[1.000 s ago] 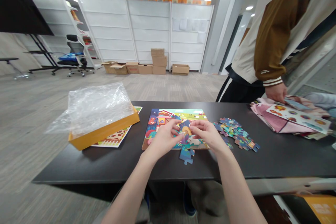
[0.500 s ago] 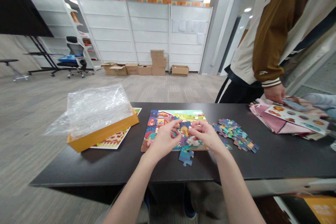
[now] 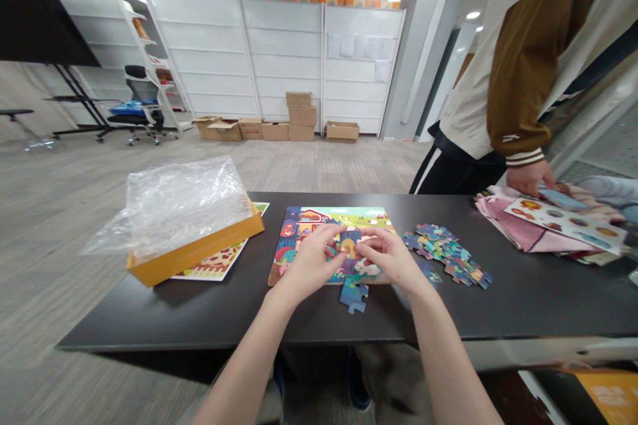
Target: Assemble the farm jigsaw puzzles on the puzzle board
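A colourful farm jigsaw puzzle board (image 3: 309, 222) lies in the middle of the black table (image 3: 523, 305). My left hand (image 3: 312, 263) and my right hand (image 3: 391, 260) rest on its near part, fingertips pinched together on a puzzle piece (image 3: 349, 244) between them. A loose blue piece (image 3: 353, 295) lies just in front of the board. A heap of loose pieces (image 3: 446, 257) sits to the right of my right hand.
An orange box lid (image 3: 199, 249) with crumpled clear plastic (image 3: 179, 202) lies at the left over a printed sheet (image 3: 219, 264). At the right, another person's hand (image 3: 528, 179) touches pink cloth (image 3: 523, 229) and printed sheets (image 3: 568, 218).
Both hands have lowered slightly onto the board, pressing the piece between them; the other person's hand has shifted a little to the right.
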`<state>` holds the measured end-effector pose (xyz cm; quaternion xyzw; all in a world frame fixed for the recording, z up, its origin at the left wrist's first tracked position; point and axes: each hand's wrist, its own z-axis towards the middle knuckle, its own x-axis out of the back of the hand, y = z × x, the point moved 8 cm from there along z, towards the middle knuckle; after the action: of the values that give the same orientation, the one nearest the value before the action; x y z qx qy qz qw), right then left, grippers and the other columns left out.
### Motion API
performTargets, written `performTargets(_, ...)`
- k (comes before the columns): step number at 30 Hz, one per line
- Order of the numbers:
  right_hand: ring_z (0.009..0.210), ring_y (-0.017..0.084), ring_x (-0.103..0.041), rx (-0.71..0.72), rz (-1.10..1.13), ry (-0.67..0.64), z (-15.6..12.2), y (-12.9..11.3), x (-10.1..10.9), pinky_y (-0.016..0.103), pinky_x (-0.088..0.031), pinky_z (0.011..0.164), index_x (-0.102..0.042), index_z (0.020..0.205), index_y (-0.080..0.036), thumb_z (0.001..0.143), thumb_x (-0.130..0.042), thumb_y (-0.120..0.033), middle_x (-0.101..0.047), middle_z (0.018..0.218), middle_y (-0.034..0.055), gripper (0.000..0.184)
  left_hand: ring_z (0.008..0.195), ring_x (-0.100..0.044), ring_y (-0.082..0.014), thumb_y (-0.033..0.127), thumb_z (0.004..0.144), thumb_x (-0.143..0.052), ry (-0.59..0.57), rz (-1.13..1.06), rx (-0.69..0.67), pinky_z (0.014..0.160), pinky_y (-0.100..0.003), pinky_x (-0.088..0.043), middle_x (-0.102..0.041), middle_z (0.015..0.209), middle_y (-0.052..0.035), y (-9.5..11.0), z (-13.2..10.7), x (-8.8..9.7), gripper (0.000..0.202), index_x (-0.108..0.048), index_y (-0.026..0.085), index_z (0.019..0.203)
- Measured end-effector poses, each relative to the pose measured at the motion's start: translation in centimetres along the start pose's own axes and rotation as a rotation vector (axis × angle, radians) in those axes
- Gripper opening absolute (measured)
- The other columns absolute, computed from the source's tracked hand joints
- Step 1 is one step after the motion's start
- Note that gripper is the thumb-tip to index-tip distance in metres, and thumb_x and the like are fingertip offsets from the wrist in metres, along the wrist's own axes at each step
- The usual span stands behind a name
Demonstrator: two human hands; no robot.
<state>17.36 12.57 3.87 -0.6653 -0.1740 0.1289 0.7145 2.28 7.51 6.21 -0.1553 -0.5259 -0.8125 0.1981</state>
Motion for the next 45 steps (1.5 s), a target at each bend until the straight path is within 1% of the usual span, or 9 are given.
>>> performTargets(7,0.071,0.021,-0.072,0.024,-0.049,0.102,0.2,0.2,2.1,0.03,-0.055,0.059,-0.067,0.093,-0.02,0.072,-0.076,-0.049,-0.076,0.093,0.0082,0.037,0.088,-0.069,-0.0172,0.022,0.08,-0.065,0.207,0.009,0.105,0.078,-0.032,-0.06,-0.067,0.119,-0.0102,-4.2,1.0,6.1,0.05,-0.06,0.018,0.13)
performTargets(10,0.073,0.021,-0.073,0.039,-0.097,0.123,0.2,0.5,2.4,0.029,-0.055,0.058,-0.067,0.092,-0.019,0.073,-0.073,-0.048,-0.077,0.095,0.0099,0.035,0.083,-0.071,-0.0183,0.02,0.078,-0.065,0.18,0.107,0.186,0.078,-0.033,-0.06,-0.072,0.104,-0.0078,-6.2,1.6,7.4,0.051,-0.062,0.018,0.129)
performTargets(13,0.081,0.024,-0.073,0.07,-0.145,0.12,0.3,0.5,2.3,0.03,-0.057,0.061,-0.067,0.094,-0.019,0.075,-0.07,-0.047,-0.077,0.093,0.0108,0.034,0.081,-0.072,-0.0192,0.018,0.077,-0.065,0.094,0.168,0.228,0.076,-0.033,-0.06,-0.073,0.097,-0.0063,-7.3,2.2,7.1,0.051,-0.063,0.019,0.128)
performTargets(16,0.082,0.024,-0.073,0.091,-0.195,0.099,0.4,0.7,2.1,0.032,-0.058,0.065,-0.066,0.097,-0.019,0.078,-0.068,-0.044,-0.076,0.091,0.0101,0.031,0.081,-0.072,-0.019,0.018,0.078,-0.064,0.019,0.185,0.222,0.076,-0.033,-0.059,-0.072,0.106,-0.0081,-7.6,2.6,6.2,0.051,-0.062,0.019,0.13)
performTargets(21,0.08,0.022,-0.072,0.143,-0.333,0.082,0.6,1.3,2.1,0.034,-0.058,0.071,-0.065,0.093,-0.02,0.081,-0.063,-0.037,-0.074,0.102,0.01,0.021,0.107,-0.065,-0.0259,0.025,0.081,-0.067,-0.066,0.449,0.067,0.096,-0.041,-0.052,-0.065,0.12,-0.0107,-6.3,3.1,5.1,0.043,-0.066,0.021,0.124)
performTargets(24,0.076,0.019,-0.07,0.145,-0.475,0.067,0.6,1.6,2.0,0.033,-0.056,0.071,-0.066,0.093,-0.02,0.083,-0.06,-0.035,-0.073,0.101,0.0079,0.018,0.114,-0.059,-0.0298,0.028,0.083,-0.067,-0.097,0.615,0.085,0.102,-0.046,-0.047,-0.063,0.125,-0.0116,-6.4,2.9,5.0,0.042,-0.067,0.022,0.124)
performTargets(31,0.071,0.017,-0.065,0.163,-0.682,0.079,0.6,1.0,1.5,0.03,-0.051,0.07,-0.068,0.092,-0.02,0.086,-0.058,-0.029,-0.074,0.092,0.0051,0.014,0.115,-0.055,-0.0337,0.027,0.09,-0.059,-0.162,0.809,0.16,0.095,-0.049,-0.047,-0.06,0.131,-0.0131,-6.9,2.1,4.4,0.042,-0.062,0.022,0.131)
performTargets(40,0.073,0.017,-0.065,0.248,-0.844,0.065,1.3,-0.6,0.8,0.029,-0.048,0.07,-0.069,0.094,-0.022,0.09,-0.056,-0.031,-0.075,0.098,0.0039,0.017,0.117,-0.056,-0.0303,0.023,0.092,-0.055,-0.159,0.831,0.153,0.092,-0.043,-0.047,-0.06,0.134,-0.0107,-5.7,1.7,4.2,0.042,-0.059,0.024,0.134)
performTargets(45,0.079,0.02,-0.068,0.192,-0.96,0.029,3.5,-1.7,-0.5,0.028,-0.047,0.07,-0.071,0.097,-0.021,0.09,-0.057,-0.028,-0.076,0.094,0.0051,0.017,0.117,-0.057,-0.0302,0.025,0.093,-0.054,-0.167,0.878,0.198,0.093,-0.043,-0.047,-0.06,0.133,-0.0118,-5.7,1.6,4.8,0.042,-0.058,0.023,0.134)
